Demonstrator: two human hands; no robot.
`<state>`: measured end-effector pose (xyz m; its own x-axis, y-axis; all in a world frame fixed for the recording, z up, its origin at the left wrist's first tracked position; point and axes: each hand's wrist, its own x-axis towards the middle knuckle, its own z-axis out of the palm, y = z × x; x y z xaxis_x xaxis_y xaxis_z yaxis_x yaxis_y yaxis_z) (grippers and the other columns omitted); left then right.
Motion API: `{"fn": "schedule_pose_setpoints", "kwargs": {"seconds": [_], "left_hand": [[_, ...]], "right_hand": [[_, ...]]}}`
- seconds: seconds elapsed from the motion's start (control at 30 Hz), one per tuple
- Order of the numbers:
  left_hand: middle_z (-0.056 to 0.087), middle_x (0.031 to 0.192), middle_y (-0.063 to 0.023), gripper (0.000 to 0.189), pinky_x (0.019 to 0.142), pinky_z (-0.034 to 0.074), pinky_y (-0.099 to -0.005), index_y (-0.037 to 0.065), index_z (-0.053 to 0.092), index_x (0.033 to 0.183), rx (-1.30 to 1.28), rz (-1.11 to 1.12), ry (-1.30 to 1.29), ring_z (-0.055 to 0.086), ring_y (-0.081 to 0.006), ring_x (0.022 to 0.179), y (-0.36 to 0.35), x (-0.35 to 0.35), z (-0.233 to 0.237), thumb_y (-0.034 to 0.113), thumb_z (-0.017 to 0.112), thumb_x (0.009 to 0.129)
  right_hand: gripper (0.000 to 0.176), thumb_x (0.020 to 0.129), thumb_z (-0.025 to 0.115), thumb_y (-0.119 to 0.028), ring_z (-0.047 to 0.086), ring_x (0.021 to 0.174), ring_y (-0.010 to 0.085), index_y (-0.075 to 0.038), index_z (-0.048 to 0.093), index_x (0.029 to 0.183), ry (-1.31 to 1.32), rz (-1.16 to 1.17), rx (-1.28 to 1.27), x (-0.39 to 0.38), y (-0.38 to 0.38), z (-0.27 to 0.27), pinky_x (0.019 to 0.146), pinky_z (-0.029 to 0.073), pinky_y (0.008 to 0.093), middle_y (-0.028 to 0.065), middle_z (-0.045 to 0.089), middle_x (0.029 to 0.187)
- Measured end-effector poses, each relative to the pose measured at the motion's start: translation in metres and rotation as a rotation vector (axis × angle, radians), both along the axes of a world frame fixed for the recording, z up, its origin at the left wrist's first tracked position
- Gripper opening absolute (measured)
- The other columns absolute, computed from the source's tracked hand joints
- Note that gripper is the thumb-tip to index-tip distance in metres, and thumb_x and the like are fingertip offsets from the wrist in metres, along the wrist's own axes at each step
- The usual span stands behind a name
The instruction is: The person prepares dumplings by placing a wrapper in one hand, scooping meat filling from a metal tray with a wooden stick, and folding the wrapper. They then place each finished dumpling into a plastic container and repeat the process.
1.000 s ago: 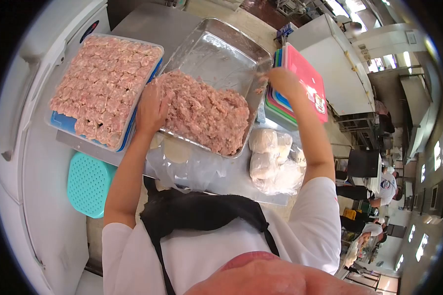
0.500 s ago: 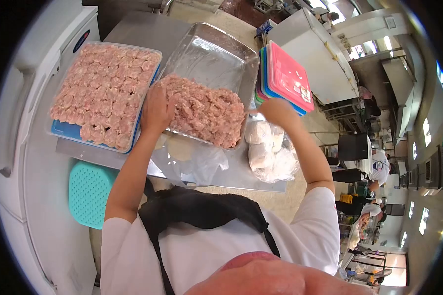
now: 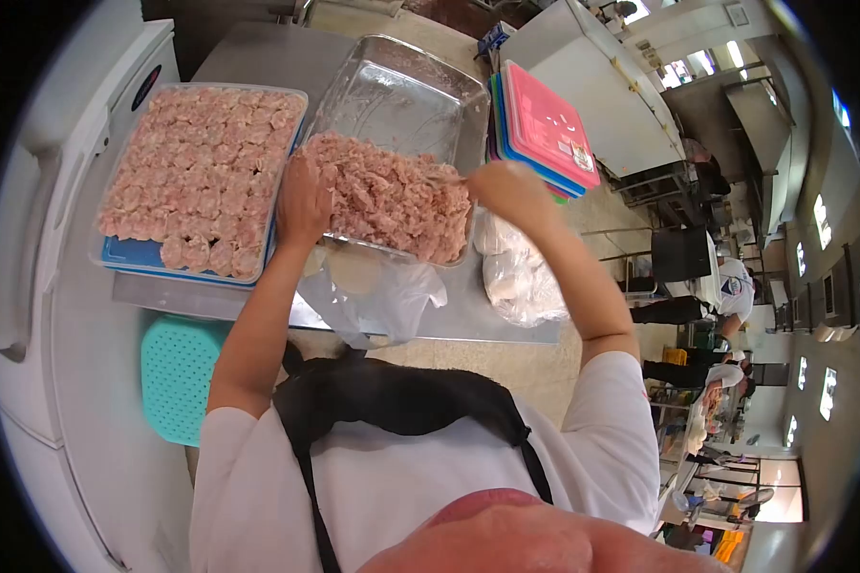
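My right hand (image 3: 508,196) is closed around a thin utensil (image 3: 446,180), whose end reaches into the minced meat (image 3: 387,201); its exact kind is hard to make out. The meat is heaped along the near side of a deep metal pan (image 3: 392,95). At the pan's left edge is my left hand (image 3: 303,202), fingers curled and mostly hidden, so what they hold does not show. Just left of it, a plastic tray (image 3: 115,244) with a blue base carries rows of meat dumplings (image 3: 201,162), with a gap at its near left corner.
Pale round wrappers (image 3: 354,272) lie by a clear plastic bag (image 3: 392,301) at the table's front edge. Bagged pale items (image 3: 521,277) are to the right. Stacked coloured lids (image 3: 549,129) stand behind them. A turquoise stool (image 3: 182,372) is below left. Several people work far right.
My right hand has moved left and slightly up, bringing the utensil from the pan's right edge into the meat. My left hand stays by the pan's left edge. The whole view has shifted slightly.
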<state>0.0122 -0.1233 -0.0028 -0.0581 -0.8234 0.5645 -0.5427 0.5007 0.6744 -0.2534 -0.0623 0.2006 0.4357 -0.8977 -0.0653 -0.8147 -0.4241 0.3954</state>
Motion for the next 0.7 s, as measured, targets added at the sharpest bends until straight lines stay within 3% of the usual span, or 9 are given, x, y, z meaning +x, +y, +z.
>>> {"fn": "schedule_pose_setpoints", "kwargs": {"seconds": [0.13, 0.23, 0.33, 0.43, 0.5, 0.7], "left_hand": [[0.042, 0.132, -0.033, 0.054, 0.106, 0.029, -0.0484, -0.01, 0.038, 0.132, -0.014, -0.034, 0.026, 0.039, -0.0475, 0.122, 0.004, 0.001, 0.014, 0.026, 0.043, 0.092], [0.041, 0.133, -0.0323, 0.053, 0.106, 0.03, -0.0486, -0.007, 0.037, 0.135, -0.067, -0.044, -0.02, 0.039, -0.0473, 0.122, 0.006, 0.003, 0.019, 0.023, 0.044, 0.091], [0.042, 0.131, -0.032, 0.052, 0.105, 0.03, -0.049, -0.005, 0.039, 0.135, -0.033, -0.021, -0.033, 0.039, -0.0473, 0.121, 0.005, 0.002, 0.018, 0.022, 0.045, 0.091], [0.044, 0.129, -0.0319, 0.052, 0.105, 0.03, -0.0492, -0.005, 0.039, 0.134, -0.015, 0.01, -0.08, 0.039, -0.0475, 0.12, 0.0, 0.0, 0.007, 0.023, 0.046, 0.09], [0.045, 0.128, -0.0318, 0.052, 0.104, 0.03, -0.0491, -0.007, 0.039, 0.133, 0.008, 0.042, -0.061, 0.04, -0.0478, 0.119, -0.001, 0.0, -0.009, 0.023, 0.046, 0.091], [0.046, 0.127, -0.0322, 0.05, 0.104, 0.03, -0.0501, -0.009, 0.042, 0.128, -0.016, -0.021, -0.036, 0.04, -0.0483, 0.119, 0.009, 0.002, 0.025, 0.025, 0.045, 0.092]], "right_hand": [[0.018, 0.082, 0.06, -0.026, 0.065, 0.069, 0.0284, -0.01, 0.069, 0.079, -0.093, -0.055, -0.082, -0.016, 0.007, 0.037, 0.057, 0.049, 0.042, 0.0095, 0.065, 0.069], [0.023, 0.085, 0.059, -0.032, 0.065, 0.069, 0.0294, -0.012, 0.068, 0.078, -0.086, -0.131, 0.078, -0.004, 0.026, 0.039, 0.057, 0.048, 0.0423, 0.0096, 0.064, 0.069], [0.028, 0.087, 0.057, -0.037, 0.064, 0.069, 0.0305, -0.012, 0.067, 0.077, -0.133, -0.115, 0.196, -0.014, 0.026, -0.009, 0.058, 0.048, 0.0435, 0.0104, 0.064, 0.07], [0.03, 0.087, 0.057, -0.039, 0.064, 0.07, 0.0313, -0.013, 0.067, 0.077, -0.283, -0.051, 0.072, -0.054, -0.007, -0.046, 0.058, 0.048, 0.0448, 0.0113, 0.065, 0.071], [0.031, 0.087, 0.056, -0.039, 0.064, 0.07, 0.0313, -0.012, 0.067, 0.077, -0.244, -0.056, 0.041, -0.07, -0.032, -0.065, 0.059, 0.048, 0.0446, 0.0116, 0.065, 0.072], [0.028, 0.086, 0.057, -0.035, 0.067, 0.074, 0.0301, -0.012, 0.07, 0.076, -0.118, -0.098, 0.124, -0.063, -0.064, -0.087, 0.062, 0.051, 0.0432, 0.0112, 0.067, 0.073]]}}
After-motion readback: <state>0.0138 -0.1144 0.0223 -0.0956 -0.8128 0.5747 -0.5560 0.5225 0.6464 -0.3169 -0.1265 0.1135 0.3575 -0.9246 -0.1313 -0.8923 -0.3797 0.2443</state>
